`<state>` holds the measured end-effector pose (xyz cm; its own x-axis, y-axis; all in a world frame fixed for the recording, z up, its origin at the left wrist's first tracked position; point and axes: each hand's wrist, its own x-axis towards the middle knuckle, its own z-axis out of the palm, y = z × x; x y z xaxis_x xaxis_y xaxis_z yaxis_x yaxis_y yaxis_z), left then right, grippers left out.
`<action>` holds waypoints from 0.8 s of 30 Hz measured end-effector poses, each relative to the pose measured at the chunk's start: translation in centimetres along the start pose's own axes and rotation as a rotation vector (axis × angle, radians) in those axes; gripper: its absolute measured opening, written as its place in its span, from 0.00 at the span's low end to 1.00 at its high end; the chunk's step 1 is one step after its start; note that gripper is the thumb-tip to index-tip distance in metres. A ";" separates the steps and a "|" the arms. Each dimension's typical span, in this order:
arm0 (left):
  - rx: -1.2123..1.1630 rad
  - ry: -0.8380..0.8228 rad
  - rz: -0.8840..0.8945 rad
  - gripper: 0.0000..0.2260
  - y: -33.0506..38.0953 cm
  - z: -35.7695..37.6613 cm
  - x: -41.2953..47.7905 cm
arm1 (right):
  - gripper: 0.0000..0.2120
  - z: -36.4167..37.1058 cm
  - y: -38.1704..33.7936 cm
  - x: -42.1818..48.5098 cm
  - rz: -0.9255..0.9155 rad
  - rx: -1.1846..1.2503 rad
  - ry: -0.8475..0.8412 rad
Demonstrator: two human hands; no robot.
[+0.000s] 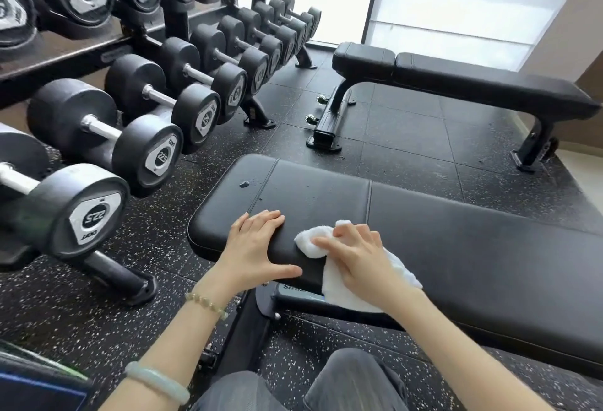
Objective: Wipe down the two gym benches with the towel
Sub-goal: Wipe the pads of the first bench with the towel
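Observation:
A black padded gym bench (473,247) lies directly in front of me, its seat end toward the left. My left hand (254,247) rests flat on the near edge of the seat pad, fingers straight and thumb spread. Beside it, my right hand (359,257) holds a white towel (313,242) against the pad, fingers curled over the cloth; part of the towel hangs over the near edge. A small wet spot (244,184) sits on the seat pad farther back. A second black bench (456,79) stands behind, toward the right.
A two-tier rack of black dumbbells (146,110) runs along the left, its feet (130,283) on the speckled rubber floor (408,156). A frosted glass panel (456,2) and an open doorway are at the back. My knees in grey trousers (342,381) show at the bottom.

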<state>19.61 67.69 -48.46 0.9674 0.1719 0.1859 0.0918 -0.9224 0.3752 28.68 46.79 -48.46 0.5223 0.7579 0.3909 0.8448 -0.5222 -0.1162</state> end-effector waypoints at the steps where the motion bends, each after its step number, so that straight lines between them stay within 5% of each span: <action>1: -0.002 0.005 0.000 0.51 -0.1 0.0 0.0 | 0.22 -0.1 0.4 0.7 0.004 0.015 -0.007; 6: 0.002 0.022 0.004 0.51 -0.1 0.1 0.1 | 0.21 0.4 4.3 8.9 0.330 -0.093 -0.154; 13: -0.021 0.049 0.011 0.51 -0.2 0.1 0.1 | 0.18 4.1 6.6 15.3 0.435 -0.147 -0.183; 24: -0.164 0.161 0.087 0.48 -1.4 0.2 -1.4 | 0.21 1.2 -4.3 3.6 0.008 -0.004 -0.091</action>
<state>18.14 68.65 -49.48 0.9189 0.1589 0.3612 -0.0428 -0.8697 0.4917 27.07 52.28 -47.67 0.5374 0.7863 0.3049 0.8404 -0.5295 -0.1156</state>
